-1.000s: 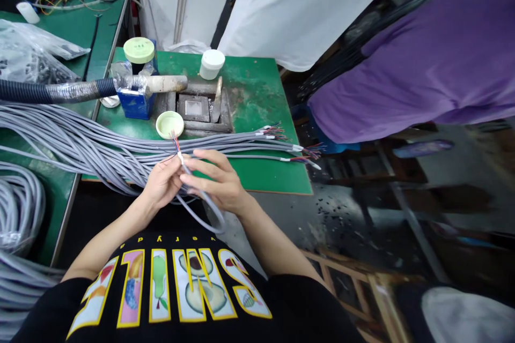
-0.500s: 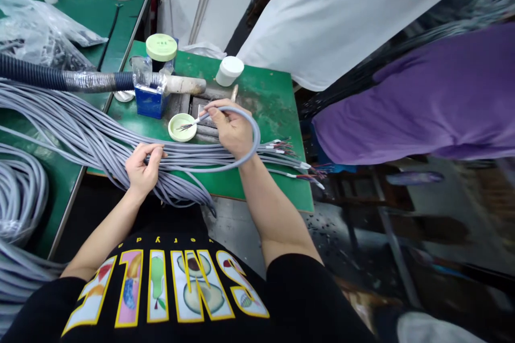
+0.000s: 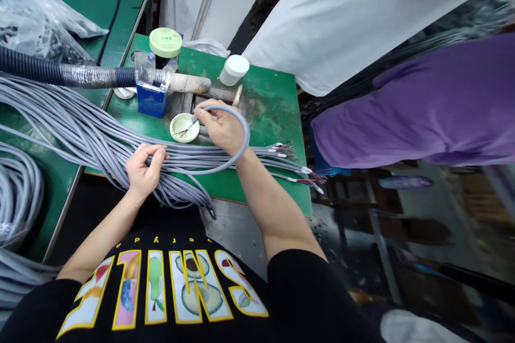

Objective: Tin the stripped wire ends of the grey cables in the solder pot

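Observation:
My right hand (image 3: 220, 127) pinches a grey cable (image 3: 246, 136) near its stripped end. That end points down into a shallow pale-green dish (image 3: 184, 138), where its thin bare-ended wires fan out at the bottom. From my right hand the cable loops back over the wrist and runs left toward the bundle. My left hand (image 3: 145, 167) rests at the bundle of grey cables (image 3: 100, 134) with its fingers curled and thumb against them; whatever lies inside them is hidden.
Behind the dish stand a blue box (image 3: 151, 101), a ribbed hose (image 3: 36, 67) with a pale nozzle, a green-lidded jar (image 3: 166, 43) and a white pot (image 3: 234, 71). Stripped cable ends (image 3: 284, 150) lie at right. Coiled cable (image 3: 18, 193) is at left. A person in purple (image 3: 422, 107) is close by.
My right hand has moved slightly left and down, bringing the wire ends deeper into the dish. My left hand has hardly moved. The view has shifted a little.

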### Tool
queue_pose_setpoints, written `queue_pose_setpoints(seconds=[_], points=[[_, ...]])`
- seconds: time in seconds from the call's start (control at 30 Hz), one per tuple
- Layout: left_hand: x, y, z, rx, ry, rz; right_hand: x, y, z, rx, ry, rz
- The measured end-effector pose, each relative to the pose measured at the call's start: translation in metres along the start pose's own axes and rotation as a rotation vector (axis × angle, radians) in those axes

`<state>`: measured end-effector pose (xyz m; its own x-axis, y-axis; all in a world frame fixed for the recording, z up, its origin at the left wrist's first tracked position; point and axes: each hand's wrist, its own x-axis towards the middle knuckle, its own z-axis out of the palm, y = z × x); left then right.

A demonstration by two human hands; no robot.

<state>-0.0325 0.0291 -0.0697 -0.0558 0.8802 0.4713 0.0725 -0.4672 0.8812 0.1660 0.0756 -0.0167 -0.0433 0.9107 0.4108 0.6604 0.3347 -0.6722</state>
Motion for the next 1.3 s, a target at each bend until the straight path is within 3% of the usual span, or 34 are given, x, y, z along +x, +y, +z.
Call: queue_pose_setpoints(seconds=[0.43,0.67,0.87,1.07,1.3], points=[[0.001,-0.001,0.0,0.017,-0.011,0.072,0.002,0.001,0.003,-0.089,-0.029,-0.06],[0.002,0.001,0.0,0.029,-0.01,0.072,0.001,0.001,-0.018,-0.074,0.16,-0.104],[0.002,0.002,0.0,0.028,-0.007,0.088,0.01,0.042,-0.04,-0.144,0.263,-0.045],[0.003,0.002,0.001,0.054,-0.016,0.074,0.025,0.093,-0.036,-0.126,0.226,0.044],[0.003,0.003,0.001,0.096,-0.017,0.09,0.036,0.103,-0.027,-0.179,0.225,0.105]])
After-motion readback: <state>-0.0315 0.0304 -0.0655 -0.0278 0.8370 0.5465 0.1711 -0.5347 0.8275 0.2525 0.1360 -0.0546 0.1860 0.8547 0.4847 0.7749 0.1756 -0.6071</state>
